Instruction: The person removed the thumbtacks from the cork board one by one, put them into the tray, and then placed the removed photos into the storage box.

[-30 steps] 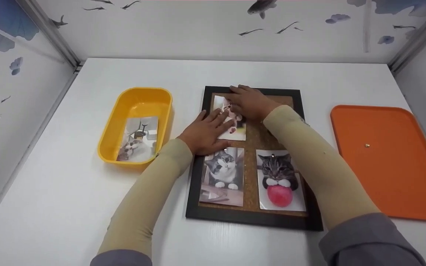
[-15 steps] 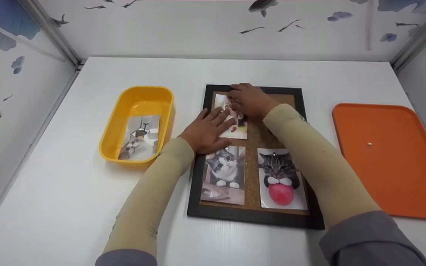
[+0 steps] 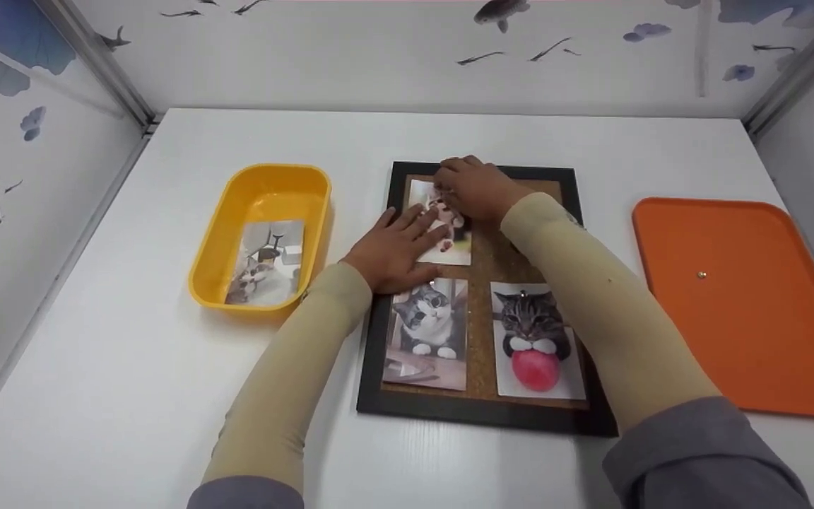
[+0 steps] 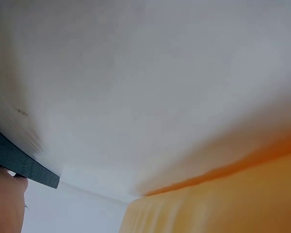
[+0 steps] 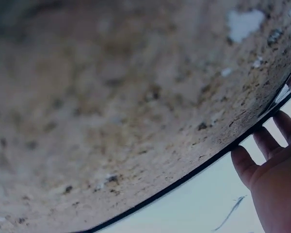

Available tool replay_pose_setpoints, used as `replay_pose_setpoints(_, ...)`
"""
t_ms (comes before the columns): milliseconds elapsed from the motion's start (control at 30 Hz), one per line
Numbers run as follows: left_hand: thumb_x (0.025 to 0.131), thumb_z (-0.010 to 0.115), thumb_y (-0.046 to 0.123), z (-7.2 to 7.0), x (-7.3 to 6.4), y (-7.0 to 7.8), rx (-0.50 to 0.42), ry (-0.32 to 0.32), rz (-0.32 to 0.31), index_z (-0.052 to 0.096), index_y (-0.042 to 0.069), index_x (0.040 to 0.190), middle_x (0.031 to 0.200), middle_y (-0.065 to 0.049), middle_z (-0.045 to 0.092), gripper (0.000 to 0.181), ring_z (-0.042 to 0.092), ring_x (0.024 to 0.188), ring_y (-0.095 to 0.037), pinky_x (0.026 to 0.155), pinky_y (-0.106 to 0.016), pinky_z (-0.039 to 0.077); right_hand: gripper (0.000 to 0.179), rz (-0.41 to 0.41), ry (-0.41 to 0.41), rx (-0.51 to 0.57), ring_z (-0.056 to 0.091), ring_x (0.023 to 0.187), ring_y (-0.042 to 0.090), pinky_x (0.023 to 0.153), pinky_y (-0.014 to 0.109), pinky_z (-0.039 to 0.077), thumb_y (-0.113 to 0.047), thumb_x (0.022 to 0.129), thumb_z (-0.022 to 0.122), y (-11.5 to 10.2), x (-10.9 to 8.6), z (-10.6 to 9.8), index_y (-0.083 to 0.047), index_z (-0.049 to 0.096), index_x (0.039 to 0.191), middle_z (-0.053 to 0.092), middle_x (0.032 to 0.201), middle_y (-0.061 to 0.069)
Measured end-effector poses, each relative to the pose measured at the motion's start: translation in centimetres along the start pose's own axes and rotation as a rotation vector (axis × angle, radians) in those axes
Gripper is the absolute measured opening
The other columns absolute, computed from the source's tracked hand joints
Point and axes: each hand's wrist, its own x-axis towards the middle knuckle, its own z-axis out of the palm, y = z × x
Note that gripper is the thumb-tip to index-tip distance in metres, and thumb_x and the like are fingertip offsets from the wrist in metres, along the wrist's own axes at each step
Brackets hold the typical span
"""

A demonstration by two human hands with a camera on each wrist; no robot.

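My left hand (image 3: 396, 251) lies spread, fingers straight, across the left side of a kitten photo (image 3: 458, 253) at the upper left of a black-framed corkboard (image 3: 479, 339). At the top of that photo, my right hand (image 3: 478, 187) presses with bent fingertips; its thumb and whatever lies under it are hidden. In the right wrist view some fingers (image 5: 245, 162) rest along the board's far rim. Below, a grey-and-white cat photo (image 3: 427, 332) and a tabby photo with a pink ball (image 3: 538, 339) each show a small pin near the top edge.
To the left stands a yellow plastic tub (image 3: 198, 283) with one more cat photo (image 3: 266, 261) in it. An orange tray (image 3: 746, 332) at the right holds a single small metallic pin (image 3: 702, 275). White panels enclose the white table (image 3: 110, 339) at the back and sides.
The right hand's fingers have drawn in and bent more at the top of the kitten photo. My left hand stays in place; the board and photos have not moved.
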Motion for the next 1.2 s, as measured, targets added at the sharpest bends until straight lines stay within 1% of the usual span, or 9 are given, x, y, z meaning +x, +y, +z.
replay_pose_setpoints(100, 0.099, 0.016, 0.069, 0.1, 0.0, 0.0, -0.003, 0.010, -0.002, 0.006, 0.030, 0.160, 0.166, 0.001, -0.003, 0.073, -0.004, 0.152, -0.022, 0.120, -0.049, -0.002, 0.035, -0.018, -0.018, -0.008, 0.036, 0.137, 0.035, 0.107, 0.055, 0.037, -0.026, 0.108, 0.042, 0.2, 0.3, -0.2, -0.012, 0.050, 0.139, 0.038, 0.151, 0.014)
replay_pose_setpoints(233, 0.098, 0.016, 0.070, 0.2, 0.1, 0.0, -0.006, 0.036, 0.012, 0.008, 0.029, 0.161, 0.166, 0.000, 0.000, 0.075, -0.001, 0.152, -0.023, 0.120, -0.050, 0.000, 0.032, -0.004, -0.032, -0.028, 0.041, 0.131, 0.034, 0.103, 0.053, 0.042, -0.020, 0.108, 0.042, 0.2, 0.8, -0.5, -0.013, 0.053, 0.137, 0.043, 0.144, 0.013)
replay_pose_setpoints(300, 0.098, 0.016, 0.070, 0.2, 0.1, 0.0, -0.002, 0.032, 0.012, 0.008, 0.029, 0.161, 0.166, 0.000, -0.001, 0.075, -0.002, 0.152, -0.024, 0.120, -0.050, 0.000, 0.031, 0.012, -0.036, -0.021, 0.042, 0.129, 0.033, 0.102, 0.053, 0.043, -0.019, 0.107, 0.044, 0.1, 1.1, -0.7, -0.013, 0.055, 0.135, 0.045, 0.142, 0.013)
replay_pose_setpoints(433, 0.099, 0.016, 0.069, 0.2, 0.0, -0.1, 0.008, 0.010, -0.002, 0.006, 0.029, 0.161, 0.166, 0.001, -0.003, 0.075, -0.003, 0.152, -0.023, 0.120, -0.049, -0.001, 0.029, 0.008, -0.034, -0.018, 0.044, 0.126, 0.033, 0.101, 0.052, 0.044, -0.019, 0.105, 0.049, -0.2, 1.5, -0.9, -0.014, 0.057, 0.133, 0.046, 0.139, 0.014)
replay_pose_setpoints(700, 0.099, 0.018, 0.069, 0.3, 0.3, 0.0, 0.003, 0.031, 0.017, 0.009, 0.027, 0.161, 0.166, -0.001, 0.000, 0.076, -0.002, 0.152, -0.024, 0.120, -0.051, 0.001, 0.029, 0.071, -0.080, 0.014, 0.040, 0.128, 0.033, 0.103, 0.056, 0.041, -0.022, 0.105, 0.049, 0.0, 1.7, -1.1, -0.018, 0.057, 0.133, 0.042, 0.143, 0.013)
replay_pose_setpoints(833, 0.099, 0.018, 0.069, 0.5, 0.1, 0.0, 0.004, 0.027, 0.012, 0.008, 0.028, 0.161, 0.166, -0.001, 0.000, 0.075, -0.002, 0.152, -0.024, 0.120, -0.051, 0.001, 0.026, 0.080, -0.067, 0.062, 0.039, 0.127, 0.034, 0.103, 0.060, 0.038, -0.020, 0.103, 0.051, 0.0, 2.0, -1.0, -0.018, 0.060, 0.127, 0.042, 0.142, 0.014)
replay_pose_setpoints(967, 0.099, 0.019, 0.069, 0.5, 0.0, 0.1, -0.002, 0.044, 0.021, 0.010, 0.027, 0.161, 0.166, -0.002, 0.002, 0.076, -0.001, 0.152, -0.024, 0.120, -0.051, 0.002, 0.020, 0.108, -0.043, 0.134, 0.038, 0.125, 0.034, 0.102, 0.063, 0.033, -0.022, 0.101, 0.054, 0.3, 2.1, -0.8, -0.019, 0.063, 0.119, 0.043, 0.140, 0.012)
replay_pose_setpoints(1067, 0.098, 0.018, 0.070, 0.5, 0.1, 0.1, -0.008, 0.056, 0.024, 0.011, 0.027, 0.161, 0.166, -0.002, 0.002, 0.076, 0.000, 0.152, -0.024, 0.120, -0.051, 0.002, 0.017, 0.122, -0.034, 0.175, 0.037, 0.123, 0.033, 0.100, 0.062, 0.032, -0.025, 0.101, 0.056, 0.6, 2.1, -0.8, -0.019, 0.064, 0.115, 0.043, 0.139, 0.011)
replay_pose_setpoints(1200, 0.098, 0.017, 0.071, 0.3, 0.0, 0.0, -0.008, 0.067, 0.015, 0.012, 0.028, 0.161, 0.166, -0.001, 0.003, 0.077, 0.000, 0.152, -0.023, 0.120, -0.051, 0.002, 0.016, 0.113, -0.028, 0.181, 0.037, 0.122, 0.034, 0.098, 0.060, 0.031, -0.028, 0.101, 0.056, 0.6, 2.2, -1.0, -0.018, 0.062, 0.112, 0.041, 0.140, 0.012)
